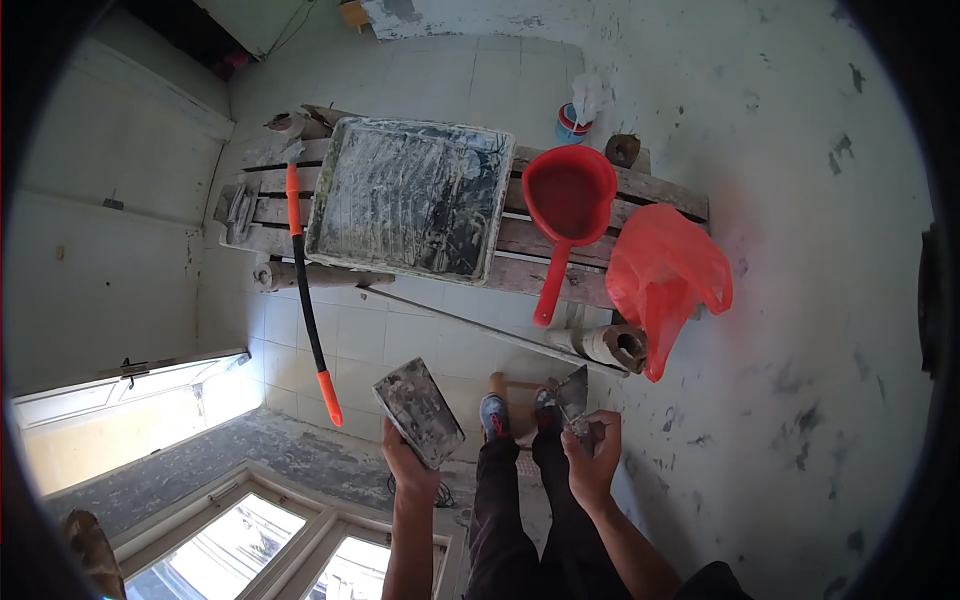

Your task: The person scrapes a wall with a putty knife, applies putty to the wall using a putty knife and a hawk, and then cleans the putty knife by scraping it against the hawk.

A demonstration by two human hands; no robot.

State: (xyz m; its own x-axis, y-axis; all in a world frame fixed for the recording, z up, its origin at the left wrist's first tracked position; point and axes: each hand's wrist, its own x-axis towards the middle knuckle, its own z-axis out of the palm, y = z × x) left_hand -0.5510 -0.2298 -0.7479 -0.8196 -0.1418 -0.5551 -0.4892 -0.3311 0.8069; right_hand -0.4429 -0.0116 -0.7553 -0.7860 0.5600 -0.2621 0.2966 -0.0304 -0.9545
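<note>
My left hand (408, 468) is closed round the lower edge of a grey, rectangular, plaster-smeared slab (420, 410); the frame does not show whether it is a flat board or a shallow pan. My right hand (597, 462) grips a putty knife (573, 392) by its smeared handle, with the blade pointing up and away from me. The two tools are apart, on either side of my legs. Beyond them stands a low slatted wooden bench (545, 238) bearing a large plaster-caked tray (410, 200).
On the bench are a red long-handled dipper (570, 200), a red plastic bag (665, 265) and an orange-and-black rod (305, 265) overhanging its near side. A cardboard tube (610, 346) pokes out at the right. Behind stands a small blue-and-red tub (572, 125). Windows (225, 540) lie lower left.
</note>
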